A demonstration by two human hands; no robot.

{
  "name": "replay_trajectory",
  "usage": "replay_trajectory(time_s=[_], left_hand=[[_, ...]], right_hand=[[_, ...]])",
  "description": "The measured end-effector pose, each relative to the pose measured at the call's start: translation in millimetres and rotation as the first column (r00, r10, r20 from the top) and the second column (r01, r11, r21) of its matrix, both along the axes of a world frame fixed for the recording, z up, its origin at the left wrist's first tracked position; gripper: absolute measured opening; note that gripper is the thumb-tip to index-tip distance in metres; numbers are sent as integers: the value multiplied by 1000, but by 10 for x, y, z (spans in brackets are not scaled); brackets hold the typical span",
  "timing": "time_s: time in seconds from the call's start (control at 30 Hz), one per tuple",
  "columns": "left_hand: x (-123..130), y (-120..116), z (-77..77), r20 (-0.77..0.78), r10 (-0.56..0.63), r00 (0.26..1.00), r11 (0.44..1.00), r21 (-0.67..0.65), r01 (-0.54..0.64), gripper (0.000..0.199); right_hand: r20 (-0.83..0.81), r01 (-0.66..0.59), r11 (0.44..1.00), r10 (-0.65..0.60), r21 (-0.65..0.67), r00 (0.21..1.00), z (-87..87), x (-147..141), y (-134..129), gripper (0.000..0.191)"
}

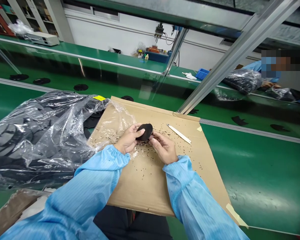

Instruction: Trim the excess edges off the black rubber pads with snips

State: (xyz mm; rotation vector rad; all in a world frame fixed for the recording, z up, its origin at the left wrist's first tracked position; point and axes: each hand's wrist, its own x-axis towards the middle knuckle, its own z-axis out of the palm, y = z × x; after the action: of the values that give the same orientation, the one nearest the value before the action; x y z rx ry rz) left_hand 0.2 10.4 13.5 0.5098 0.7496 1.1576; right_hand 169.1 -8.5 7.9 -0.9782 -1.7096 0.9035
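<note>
Black disc (145, 132); left hand (128, 138) pinches it; right fingers (157, 141) curled alongside.

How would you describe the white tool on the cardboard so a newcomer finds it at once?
Find the tan cardboard sheet on the green worktop. On its far right part, just beyond the right hand, lies a slim white tool, its nearer end angled rightward. Unlike the round black piece in the left hand, it is long, pale and unheld.

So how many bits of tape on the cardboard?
2: one piece by the far right corner of the cardboard, another piece at its near right corner. Sleeves may hide more.
</note>
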Motion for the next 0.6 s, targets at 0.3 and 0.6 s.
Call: replay_trajectory(time_s=[0.3,0.6], left_hand=[[-29,-84,36,-41,-253,966,966,37,255,41],[-24,-127,46,-68,-236,969,967,81,241,52]], right_hand=[[199,128,888,-236,442,951,54,-35,-15,21],[233,111,813,-290,572,928,101,-64,-60,21]])
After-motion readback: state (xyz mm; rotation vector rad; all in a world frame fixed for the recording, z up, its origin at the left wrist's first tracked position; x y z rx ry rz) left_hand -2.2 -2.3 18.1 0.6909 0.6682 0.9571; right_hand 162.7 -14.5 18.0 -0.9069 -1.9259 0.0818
